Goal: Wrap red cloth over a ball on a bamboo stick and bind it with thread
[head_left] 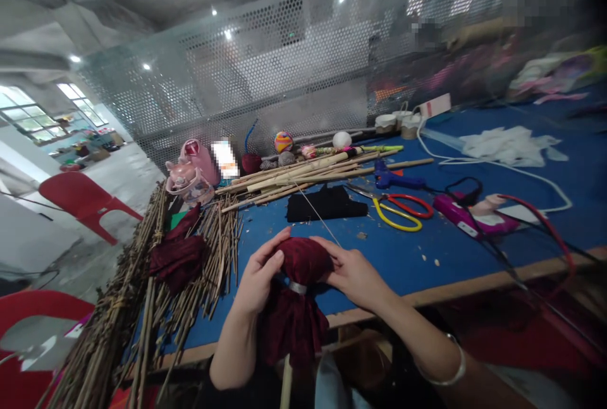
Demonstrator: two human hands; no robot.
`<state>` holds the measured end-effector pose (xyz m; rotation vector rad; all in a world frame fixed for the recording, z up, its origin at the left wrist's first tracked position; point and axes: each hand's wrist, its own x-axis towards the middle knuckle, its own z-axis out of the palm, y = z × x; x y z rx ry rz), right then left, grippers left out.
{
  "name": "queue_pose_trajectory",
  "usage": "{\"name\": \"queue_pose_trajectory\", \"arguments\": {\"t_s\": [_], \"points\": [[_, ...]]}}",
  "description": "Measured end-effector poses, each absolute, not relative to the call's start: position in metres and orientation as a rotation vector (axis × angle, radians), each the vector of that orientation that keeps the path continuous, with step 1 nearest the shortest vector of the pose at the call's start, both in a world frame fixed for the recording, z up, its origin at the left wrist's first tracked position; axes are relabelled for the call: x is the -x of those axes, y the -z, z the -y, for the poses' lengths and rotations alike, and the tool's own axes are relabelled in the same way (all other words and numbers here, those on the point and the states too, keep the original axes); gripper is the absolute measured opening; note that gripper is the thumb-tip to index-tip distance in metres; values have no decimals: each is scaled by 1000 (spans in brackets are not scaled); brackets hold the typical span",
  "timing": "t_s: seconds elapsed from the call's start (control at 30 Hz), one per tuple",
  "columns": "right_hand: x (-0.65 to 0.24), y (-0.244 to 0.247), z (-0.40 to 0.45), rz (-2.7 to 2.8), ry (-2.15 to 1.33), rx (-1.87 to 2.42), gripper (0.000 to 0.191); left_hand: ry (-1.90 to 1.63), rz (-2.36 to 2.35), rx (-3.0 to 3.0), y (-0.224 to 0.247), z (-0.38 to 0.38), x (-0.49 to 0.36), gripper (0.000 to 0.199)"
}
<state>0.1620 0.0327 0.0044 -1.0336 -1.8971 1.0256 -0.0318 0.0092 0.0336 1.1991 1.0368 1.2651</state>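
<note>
A dark red cloth bundle [306, 258] has a rounded top and is cinched by a pale band [298, 287], with its loose cloth hanging below. A light wooden stick [286, 384] comes out from under the cloth. My left hand [258, 276] grips the left side of the rounded part, thumb on top. On the right side, my right hand [355, 275] holds the same bundle; some of its fingertips are hidden behind the cloth. A thin pale thread [317, 213] runs up and left from near my right hand. Beyond the bundle lies folded black cloth [327, 204].
Scissors [398, 212], a blue glue gun [396, 178] and a purple power strip [474, 216] lie to the right on the blue table [455, 279]. Twig bundles [128, 289] and more dark red cloth [177, 257] are at left. Sticks [303, 174] lie behind, before a perforated metal screen [265, 74].
</note>
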Motion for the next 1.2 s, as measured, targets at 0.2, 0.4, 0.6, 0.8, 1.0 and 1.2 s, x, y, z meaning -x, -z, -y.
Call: {"name": "queue_pose_trajectory", "arguments": {"t_s": [0.2,0.4,0.6,0.8,1.0,1.2], "points": [[-163,-5,-33,1876,-1062,1019,59,-1258,-992,-1157,-32,-5,33,51],[-163,-6,-32,1882,-1056,1025,57,-1266,-1002,-1137,-33,-6,32,52],[-162,-8,-32,1939,-976,1073,58,-1234,-1104,-1106,-32,-5,31,54],[-158,-13,-32,2046,-809,1216,56,-1228,-1720,-1256,-25,35,3,73],[-157,-18,-36,2072,-715,1270,54,-813,-2254,-1724,-14,46,-11,30],[-173,-30,-48,2110,-889,1060,31,-1100,-1652,-1428,-41,45,13,30]]}}
